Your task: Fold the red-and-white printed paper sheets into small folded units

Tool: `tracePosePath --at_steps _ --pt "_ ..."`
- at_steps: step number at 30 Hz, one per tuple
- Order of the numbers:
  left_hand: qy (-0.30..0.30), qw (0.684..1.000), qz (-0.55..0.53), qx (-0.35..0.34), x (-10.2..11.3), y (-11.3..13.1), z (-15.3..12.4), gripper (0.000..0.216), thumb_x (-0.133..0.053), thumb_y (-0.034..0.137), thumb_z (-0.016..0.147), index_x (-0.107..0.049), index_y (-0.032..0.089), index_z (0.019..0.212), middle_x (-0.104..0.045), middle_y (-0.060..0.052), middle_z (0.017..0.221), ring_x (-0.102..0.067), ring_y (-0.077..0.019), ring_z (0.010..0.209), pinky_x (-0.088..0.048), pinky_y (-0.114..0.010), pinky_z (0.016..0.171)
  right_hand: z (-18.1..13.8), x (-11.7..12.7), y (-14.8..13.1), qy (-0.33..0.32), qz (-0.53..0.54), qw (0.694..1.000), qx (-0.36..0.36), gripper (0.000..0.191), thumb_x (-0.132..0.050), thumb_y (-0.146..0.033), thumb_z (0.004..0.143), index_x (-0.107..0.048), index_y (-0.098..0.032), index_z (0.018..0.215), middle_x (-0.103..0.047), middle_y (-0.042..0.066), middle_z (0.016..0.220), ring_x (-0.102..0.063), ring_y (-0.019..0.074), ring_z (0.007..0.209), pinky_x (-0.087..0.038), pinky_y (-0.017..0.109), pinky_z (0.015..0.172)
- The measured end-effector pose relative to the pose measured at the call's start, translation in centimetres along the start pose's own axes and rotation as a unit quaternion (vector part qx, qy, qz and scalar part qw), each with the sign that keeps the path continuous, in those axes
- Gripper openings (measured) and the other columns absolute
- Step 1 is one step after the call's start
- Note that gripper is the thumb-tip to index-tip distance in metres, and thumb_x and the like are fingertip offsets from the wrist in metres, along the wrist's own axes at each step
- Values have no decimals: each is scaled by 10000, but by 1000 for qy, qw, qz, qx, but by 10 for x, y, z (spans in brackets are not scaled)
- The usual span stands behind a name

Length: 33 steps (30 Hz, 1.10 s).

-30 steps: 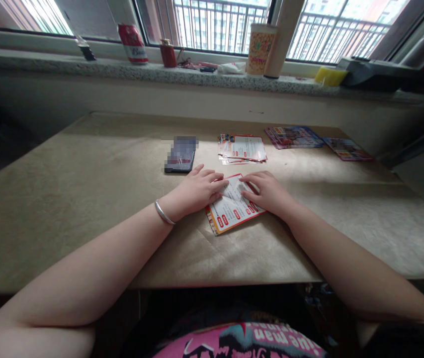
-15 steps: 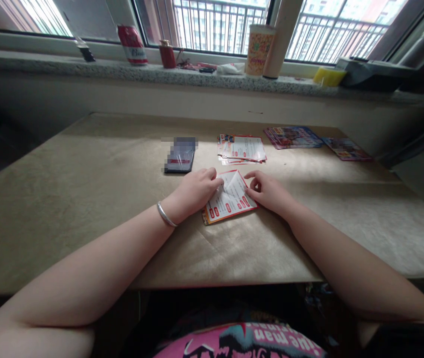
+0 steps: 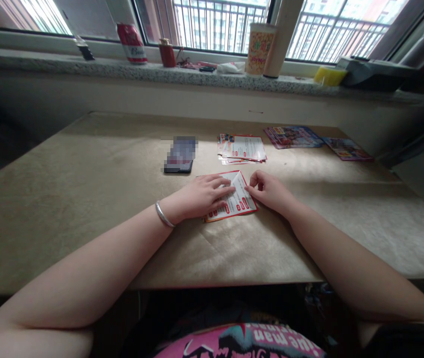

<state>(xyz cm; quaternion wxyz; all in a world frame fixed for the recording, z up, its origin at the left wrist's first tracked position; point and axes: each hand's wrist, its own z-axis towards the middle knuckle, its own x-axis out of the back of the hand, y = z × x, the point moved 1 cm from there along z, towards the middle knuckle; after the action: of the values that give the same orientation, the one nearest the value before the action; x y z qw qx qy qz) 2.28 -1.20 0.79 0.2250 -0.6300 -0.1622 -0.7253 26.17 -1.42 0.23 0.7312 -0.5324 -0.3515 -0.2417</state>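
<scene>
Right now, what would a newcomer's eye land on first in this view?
Probably the white, red-edged sheet near the middle of the table, with the left hand spread across it and the right hand curled at its right edge. Next might come the shiny bracelet on the left wrist, and the bright pink on the shirt at the bottom. Behind, a red-and-white can stands out on the window ledge.

Toward eleven o'clock we are making out "Bu" in script on a red-and-white can [image 3: 131,44], the following letters blurring. At five o'clock we are reading what looks like "man" in white on the pink shirt [image 3: 256,343]. At one o'clock the cup [image 3: 259,49] is bearing colored lettering, too blurred for us. The central paper [image 3: 238,198] and the paper pile [image 3: 249,147] at two o'clock are showing red labels and print too small to read.
</scene>
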Motion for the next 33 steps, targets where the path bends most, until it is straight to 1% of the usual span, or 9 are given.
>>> tracePosePath --at_steps 4,9,11,14,17,20,22,29,33 --pt "10 998 28 49 2 0 0 473 -471 463 985 -533 214 1381 -524 -110 1420 -480 -301 1293 -362 -455 1115 -1 1 -3 -12 6 999 36 111 -623 -314 805 -577 -216 829 -611 5 782 -514 131 620 -437 291 610" --pt "30 990 55 125 6 2 -1 494 -467 444 980 -514 182 1396 -508 -137 1423 -477 -311 1281 -368 -453 1093 -2 1 -2 5 41 995 93 168 -648 -311 803 -622 -208 932 -574 100 1175 -589 154 827 -512 311 728" --pt "26 986 61 154 4 1 -2 553 -464 472 974 -477 159 1429 -480 -162 1445 -472 -321 1285 -370 -452 1086 -1 2 -1 20 9 997 78 193 -662 -319 793 -615 -209 945 -601 98 1134 -582 164 810 -507 332 746" --pt "27 983 68 169 1 -1 -3 565 -468 473 969 -471 149 1433 -467 -168 1459 -482 -327 1274 -380 -449 1071 0 1 0 -12 -18 999 43 168 -662 -318 788 -603 -217 908 -650 26 871 -535 146 662 -468 320 680" --pt "56 984 64 156 3 -3 -1 496 -514 404 953 -524 159 1384 -518 -154 1412 -511 -315 1238 -411 -444 1043 0 -2 0 -37 5 999 23 94 -629 -296 794 -596 -221 839 -628 -19 730 -501 129 593 -424 288 621" --pt "86 989 51 108 7 -2 2 388 -519 316 949 -590 187 1308 -594 -120 1315 -553 -275 1180 -448 -414 1006 1 -4 1 -1 23 1000 1 56 -606 -275 788 -601 -222 806 -633 -16 724 -497 128 589 -410 281 600" --pt "89 992 40 82 9 -1 3 359 -503 329 961 -612 198 1277 -602 -110 1307 -563 -265 1173 -454 -412 1004 3 -4 4 30 29 999 -20 41 -600 -261 782 -602 -222 793 -637 -11 724 -501 131 588 -406 282 590" --pt "13 999 -17 34 3 0 1 526 -525 512 940 -537 213 1373 -518 -115 1438 -509 -290 1281 -393 -443 1088 9 2 15 77 37 995 -49 56 -626 -273 780 -632 -218 792 -647 -6 738 -509 133 573 -428 296 597" --pt "-3 999 -22 41 3 1 0 619 -525 591 913 -513 210 1400 -510 -123 1445 -493 -310 1290 -381 -458 1089 10 2 16 89 25 995 -32 71 -603 -214 786 -671 -205 801 -663 22 835 -517 128 596 -468 313 646"
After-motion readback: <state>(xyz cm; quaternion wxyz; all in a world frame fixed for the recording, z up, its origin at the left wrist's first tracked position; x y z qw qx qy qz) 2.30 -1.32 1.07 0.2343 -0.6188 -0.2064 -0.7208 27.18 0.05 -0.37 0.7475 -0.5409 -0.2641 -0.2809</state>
